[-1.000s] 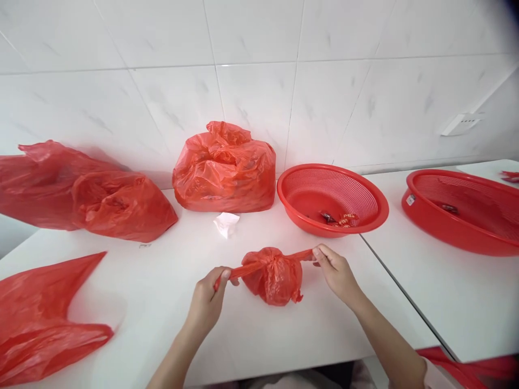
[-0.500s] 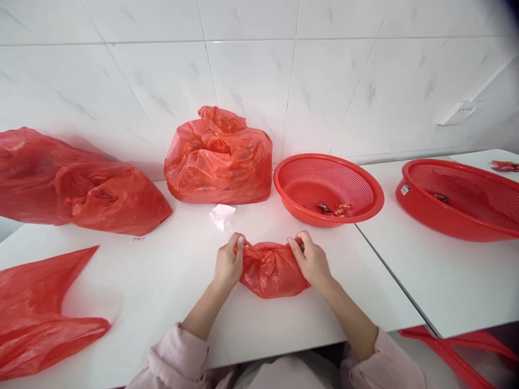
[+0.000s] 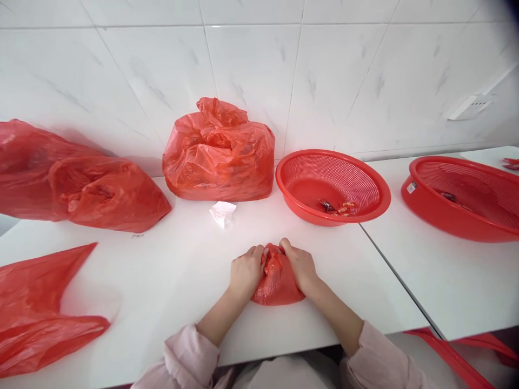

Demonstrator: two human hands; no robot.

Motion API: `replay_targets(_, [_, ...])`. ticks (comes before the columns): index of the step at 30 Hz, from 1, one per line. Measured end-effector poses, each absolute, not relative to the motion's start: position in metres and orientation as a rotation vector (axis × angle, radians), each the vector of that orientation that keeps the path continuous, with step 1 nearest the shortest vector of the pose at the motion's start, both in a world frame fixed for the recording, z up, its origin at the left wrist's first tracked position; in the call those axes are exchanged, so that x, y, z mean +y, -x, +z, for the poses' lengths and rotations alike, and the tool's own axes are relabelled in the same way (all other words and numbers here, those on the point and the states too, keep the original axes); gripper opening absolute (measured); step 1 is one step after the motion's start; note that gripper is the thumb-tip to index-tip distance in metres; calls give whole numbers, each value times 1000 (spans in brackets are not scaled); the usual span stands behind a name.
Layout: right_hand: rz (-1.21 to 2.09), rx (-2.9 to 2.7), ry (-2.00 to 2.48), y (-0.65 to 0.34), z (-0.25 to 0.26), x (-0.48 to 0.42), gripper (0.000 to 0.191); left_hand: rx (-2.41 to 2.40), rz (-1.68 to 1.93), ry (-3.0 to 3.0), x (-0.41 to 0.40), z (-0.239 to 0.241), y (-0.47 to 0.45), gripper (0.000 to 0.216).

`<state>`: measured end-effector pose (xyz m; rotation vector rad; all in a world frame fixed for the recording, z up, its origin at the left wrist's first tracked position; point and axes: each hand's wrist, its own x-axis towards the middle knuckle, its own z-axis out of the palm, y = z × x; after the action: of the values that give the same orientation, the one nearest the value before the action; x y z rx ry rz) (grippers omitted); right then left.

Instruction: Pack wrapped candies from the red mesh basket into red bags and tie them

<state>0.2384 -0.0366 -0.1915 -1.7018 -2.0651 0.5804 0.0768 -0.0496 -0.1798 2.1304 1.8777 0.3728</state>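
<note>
A small red plastic bag (image 3: 279,283), bunched and bulging, rests on the white table in front of me. My left hand (image 3: 246,270) is closed on the gathered plastic at its upper left. On the other side my right hand (image 3: 300,266) grips the bag's upper right, with the thumb pointing away from me. Both hands are close together around the crumpled top. What the bag contains is hidden by the plastic.
Behind stand a large full red bag (image 3: 219,162) and a red perforated basket (image 3: 332,219) with a few small packets. Another red basket (image 3: 454,221) is at right. More red bags (image 3: 109,200) lie left, near a flat red bag (image 3: 36,302). A white paper scrap (image 3: 223,212) lies mid-table.
My hands have come closer together, drawing the bag's stretched-out top inward. The bag now looks narrower and more bunched. The view has shifted slightly.
</note>
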Motion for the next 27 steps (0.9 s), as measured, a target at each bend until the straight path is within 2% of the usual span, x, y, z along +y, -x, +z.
replay_targets(2, [593,-2100,1697,-238,-192,-36,7,1874,341,-2142,-50,-179,-77,32])
replay_targets(11, [618,-2106,1672,-235,-185,-34,14,1828,389,-2129,-50,-171,-78,32])
replay_targets(18, [508,-1803,1681,-282,-169,-36,33,1880,583,-1965,-70,-146,-21,38])
replay_targets(27, [439,-1762,1730,-311,-185,-32,35,1691,604,-1644,-114,-140,15,47])
